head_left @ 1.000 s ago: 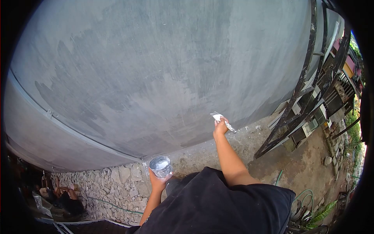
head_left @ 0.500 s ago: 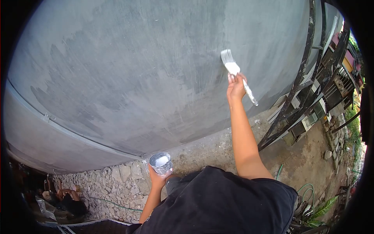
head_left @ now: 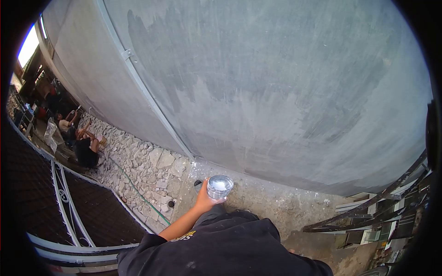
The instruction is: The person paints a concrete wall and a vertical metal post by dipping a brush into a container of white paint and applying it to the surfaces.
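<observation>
My left hand [head_left: 204, 200] is wrapped round a small clear plastic tub [head_left: 220, 187] with white paint in it. The tub is held in front of my body, above the concrete ledge at the foot of a tall grey wall [head_left: 276, 92]. Darker, damp-looking patches and streaks mark the wall's surface. My right hand and the paintbrush cannot be seen now; a tiny bit of skin shows by the shirt's right edge, too small to identify.
A metal strip [head_left: 138, 85] runs down the wall. Broken stone [head_left: 147, 158] and a green hose [head_left: 133, 186] lie at left, where two people [head_left: 87, 149] sit low. A dark roof with a white metal frame [head_left: 62, 198] is nearby. Dark metal bars [head_left: 368, 216] lean at right.
My view has swung left, showing more of the stones and people. My right hand with the paintbrush was against the wall and has left view. The left hand still holds the tub.
</observation>
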`<state>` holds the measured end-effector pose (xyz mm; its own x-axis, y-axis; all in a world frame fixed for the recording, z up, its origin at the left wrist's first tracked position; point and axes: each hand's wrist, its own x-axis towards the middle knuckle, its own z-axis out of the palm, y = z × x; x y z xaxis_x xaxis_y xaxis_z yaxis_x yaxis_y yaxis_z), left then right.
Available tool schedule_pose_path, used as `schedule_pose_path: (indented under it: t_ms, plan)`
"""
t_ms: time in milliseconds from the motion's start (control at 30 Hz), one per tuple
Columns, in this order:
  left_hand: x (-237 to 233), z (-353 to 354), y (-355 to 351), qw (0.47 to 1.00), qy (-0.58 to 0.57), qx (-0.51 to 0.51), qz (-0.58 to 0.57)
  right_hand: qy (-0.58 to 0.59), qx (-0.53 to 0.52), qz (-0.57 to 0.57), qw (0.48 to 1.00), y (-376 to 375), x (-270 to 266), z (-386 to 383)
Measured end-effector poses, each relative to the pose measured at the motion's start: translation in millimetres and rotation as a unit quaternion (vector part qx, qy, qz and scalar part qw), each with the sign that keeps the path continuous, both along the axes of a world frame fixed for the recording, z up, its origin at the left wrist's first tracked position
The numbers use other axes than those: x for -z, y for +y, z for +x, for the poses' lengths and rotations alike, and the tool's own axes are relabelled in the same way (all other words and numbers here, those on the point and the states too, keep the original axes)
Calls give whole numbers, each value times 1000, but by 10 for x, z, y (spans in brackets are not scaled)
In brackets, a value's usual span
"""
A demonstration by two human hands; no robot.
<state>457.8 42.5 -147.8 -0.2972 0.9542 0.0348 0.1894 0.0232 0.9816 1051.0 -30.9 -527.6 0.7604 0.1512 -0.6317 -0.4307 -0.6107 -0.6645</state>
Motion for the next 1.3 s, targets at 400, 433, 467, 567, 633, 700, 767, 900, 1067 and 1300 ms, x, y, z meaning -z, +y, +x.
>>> schedule_pose_path:
  t_ms: [400, 433, 467, 567, 633, 700, 767, 900, 1067, 1300]
  plan:
    - [-290, -444, 131, 998, 33, -57, 23, 2, 227, 187, 956, 765, -1676, 424]
    - [-334, -517, 128, 997, 32, -62, 27, 2, 233, 194, 953, 914, -1747, 322]
    - [-374, -584, 121, 996, 40, -74, 39, -8, 226, 229, 947, 1043, -1786, 181]
    - [-227, -874, 85, 991, 53, -110, 56, -24, 175, 212, 961, 1539, -1538, -56]
    - [-196, -1043, 24, 988, 58, -128, 68, 14, 135, 243, 961, 1810, -1630, -398]
    - [-262, -1116, -165, 983, 60, -157, 67, 47, 94, 272, 956, 2044, -1784, -675]
    - [-229, -1277, -330, 982, 57, -171, 63, 85, 52, 283, 954, 2285, -1873, -947]
    - [-166, -1534, -772, 968, 73, -239, 4, 117, -21, 317, 941, 2661, -2243, -1683]
    - [-70, -1776, -1206, 951, 56, -299, 52, 157, -189, 326, 913, 2897, -2497, -2921]
    - [-29, -2048, -1743, 942, -10, -330, 55, -222, -776, 245, 537, 2724, -3031, -4681]
